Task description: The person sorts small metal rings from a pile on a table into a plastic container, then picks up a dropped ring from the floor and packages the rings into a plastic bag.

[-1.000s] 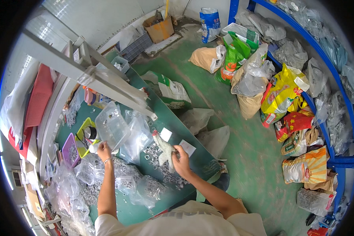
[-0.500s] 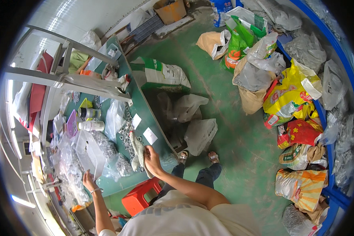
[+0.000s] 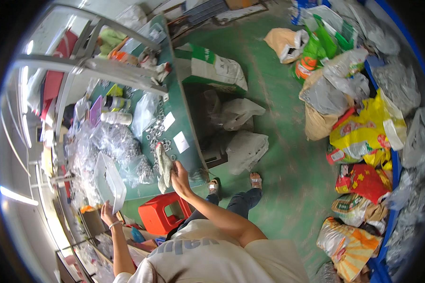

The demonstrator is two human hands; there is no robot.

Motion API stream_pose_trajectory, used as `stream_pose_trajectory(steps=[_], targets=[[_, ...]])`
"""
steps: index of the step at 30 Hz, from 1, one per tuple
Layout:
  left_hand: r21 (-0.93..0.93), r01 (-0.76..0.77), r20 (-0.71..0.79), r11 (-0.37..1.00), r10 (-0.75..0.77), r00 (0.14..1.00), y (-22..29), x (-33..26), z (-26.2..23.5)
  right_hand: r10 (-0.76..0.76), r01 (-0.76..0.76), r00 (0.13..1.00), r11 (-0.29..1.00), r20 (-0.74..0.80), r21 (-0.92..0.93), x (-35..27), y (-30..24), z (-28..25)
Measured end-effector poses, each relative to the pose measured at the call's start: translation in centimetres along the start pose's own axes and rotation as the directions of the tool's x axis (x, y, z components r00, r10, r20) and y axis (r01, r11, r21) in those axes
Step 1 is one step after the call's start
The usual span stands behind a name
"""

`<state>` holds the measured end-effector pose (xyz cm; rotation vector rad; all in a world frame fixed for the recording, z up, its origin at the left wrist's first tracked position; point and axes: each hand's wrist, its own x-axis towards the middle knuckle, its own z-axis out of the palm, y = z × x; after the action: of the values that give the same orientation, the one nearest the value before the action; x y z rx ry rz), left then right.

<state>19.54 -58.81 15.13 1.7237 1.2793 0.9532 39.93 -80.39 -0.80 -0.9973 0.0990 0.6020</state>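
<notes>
My left hand (image 3: 108, 215) pinches the near end of a clear plastic tray (image 3: 103, 175), which is tilted up on edge beside the heap of bags at the table's near left. Nothing can be made out inside the tray. A grey-white knit glove (image 3: 164, 166) hangs from my right hand (image 3: 180, 179), whose fingers are closed round its edge. Beneath and beyond the glove, loose metal rings (image 3: 154, 135) are spread over the green table (image 3: 180, 117). Clear plastic bags (image 3: 119, 143) full of small metal parts lie between the tray and the rings.
Two white paper slips (image 3: 181, 142) and a white bottle (image 3: 116, 118) are on the table. A red stool (image 3: 148, 218) stands by its near edge. Filled sacks and bags (image 3: 362, 127) line the right side. Another person's green sleeve (image 3: 111, 40) shows at the far left.
My view has shifted, and more of the stool shows. The tray has come nearer to me, away from the bags of metal parts. Both hands keep their hold.
</notes>
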Motion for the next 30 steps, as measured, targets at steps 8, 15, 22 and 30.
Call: stream_pose_trajectory(steps=[8, 15, 22, 30], targets=[[-0.161, 0.038, -0.183, 0.986, -0.067, 0.981, -4.6, -2.5, -8.1, 0.002, -0.038, 0.990, 0.966, 0.139, 0.254, -0.8, 0.7, 5.4], [-0.072, 0.122, -0.537, 0.990, -0.141, 0.832, -12.6, -5.3, -16.0, -0.028, -0.020, 0.975, 0.977, 0.220, 0.213, -2.6, 2.9, 12.0], [-0.165, 0.165, -0.696, 0.972, -0.233, 0.679, -23.3, -5.7, -21.6, -0.004, -0.024, 0.941, 0.997, 0.337, 0.079, -5.6, 8.6, 23.9], [-0.183, 0.245, -0.697, 0.952, -0.301, 0.651, -33.5, -1.4, -20.0, -0.087, 0.130, 0.968, 0.976, 0.235, -0.175, -2.0, 18.9, 32.7]])
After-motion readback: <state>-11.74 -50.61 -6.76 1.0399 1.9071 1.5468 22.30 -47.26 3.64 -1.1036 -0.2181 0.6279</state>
